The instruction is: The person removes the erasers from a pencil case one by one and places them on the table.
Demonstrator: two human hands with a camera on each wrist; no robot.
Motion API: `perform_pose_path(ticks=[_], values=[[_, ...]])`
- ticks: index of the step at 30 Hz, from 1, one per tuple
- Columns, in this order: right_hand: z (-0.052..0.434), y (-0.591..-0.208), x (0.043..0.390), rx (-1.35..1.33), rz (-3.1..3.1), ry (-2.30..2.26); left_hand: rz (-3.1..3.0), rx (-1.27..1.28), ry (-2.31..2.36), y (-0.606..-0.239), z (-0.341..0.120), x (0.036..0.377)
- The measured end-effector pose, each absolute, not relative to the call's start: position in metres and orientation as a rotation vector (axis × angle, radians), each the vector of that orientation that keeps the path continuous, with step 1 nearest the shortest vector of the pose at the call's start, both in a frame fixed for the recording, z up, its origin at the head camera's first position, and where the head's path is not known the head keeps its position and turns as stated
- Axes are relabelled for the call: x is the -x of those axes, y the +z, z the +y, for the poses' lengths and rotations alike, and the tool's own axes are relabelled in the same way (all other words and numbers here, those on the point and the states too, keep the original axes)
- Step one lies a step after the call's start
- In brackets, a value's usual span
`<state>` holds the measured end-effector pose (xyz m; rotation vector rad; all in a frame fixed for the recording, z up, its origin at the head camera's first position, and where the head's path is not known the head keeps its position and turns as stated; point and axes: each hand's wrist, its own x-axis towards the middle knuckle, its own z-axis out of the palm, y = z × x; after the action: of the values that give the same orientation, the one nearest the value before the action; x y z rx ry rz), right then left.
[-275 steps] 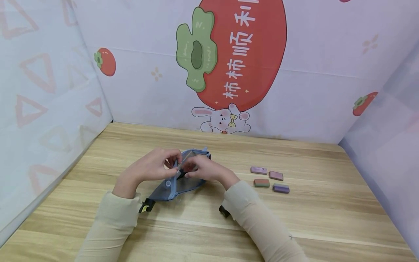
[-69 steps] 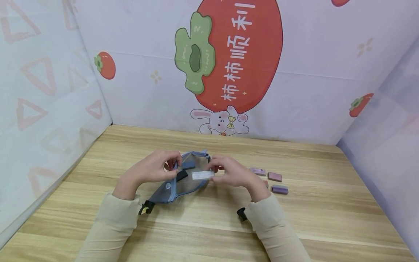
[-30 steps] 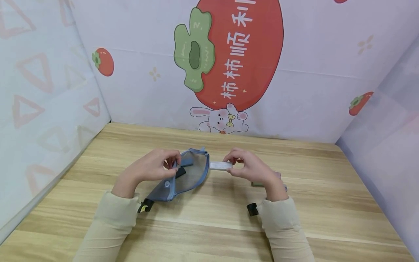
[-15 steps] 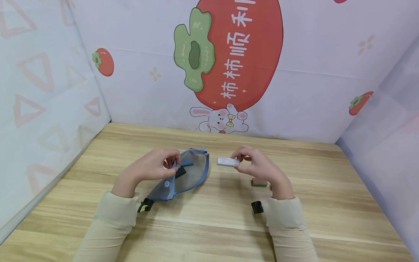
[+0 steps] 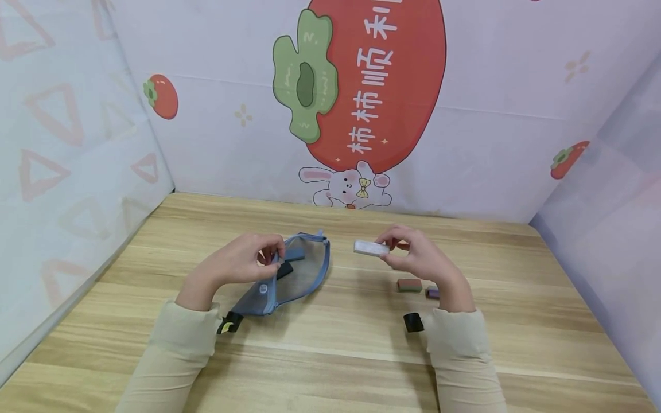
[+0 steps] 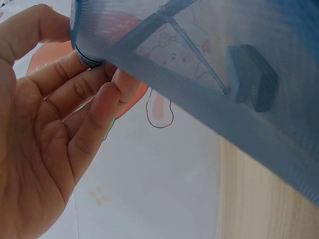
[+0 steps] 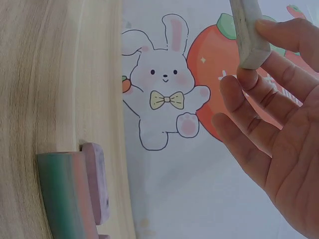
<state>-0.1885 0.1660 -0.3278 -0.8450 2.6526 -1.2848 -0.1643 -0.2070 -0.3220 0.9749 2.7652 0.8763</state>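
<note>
My left hand [image 5: 240, 261] pinches the edge of a blue mesh zip pouch [image 5: 315, 274], which stands with its mouth spread wide. Inside it lie a blue eraser [image 5: 294, 254] and a black eraser [image 5: 284, 270]; through the mesh [image 6: 189, 94] the left wrist view shows them as dark blocks [image 6: 264, 79]. To the right of the pouch, above the table, my right hand [image 5: 420, 258] holds a white eraser [image 5: 368, 248] by one end between thumb and fingers. Its smudged, worn side [image 7: 246, 35] shows in the right wrist view.
On the wood table [image 5: 330, 355], a red-and-green eraser [image 5: 409, 285] and a purple one [image 5: 432, 293] lie below my right hand, the purple one partly covered by the wrist. A lilac eraser [image 7: 98, 181] shows in the right wrist view. Printed walls stand behind and at both sides.
My right hand, earlier reaching into the pouch, has brought the white eraser out of it and carried it rightward. The left hand keeps its grip on the pouch edge.
</note>
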Motion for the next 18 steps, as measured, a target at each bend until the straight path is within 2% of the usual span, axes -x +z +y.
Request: perform_pose_path(ticks=[18], values=[[0.194,-0.328,0.189,0.714,2.759,-1.235,2.775,-0.953,0.872,-0.322,-0.21,0.165]])
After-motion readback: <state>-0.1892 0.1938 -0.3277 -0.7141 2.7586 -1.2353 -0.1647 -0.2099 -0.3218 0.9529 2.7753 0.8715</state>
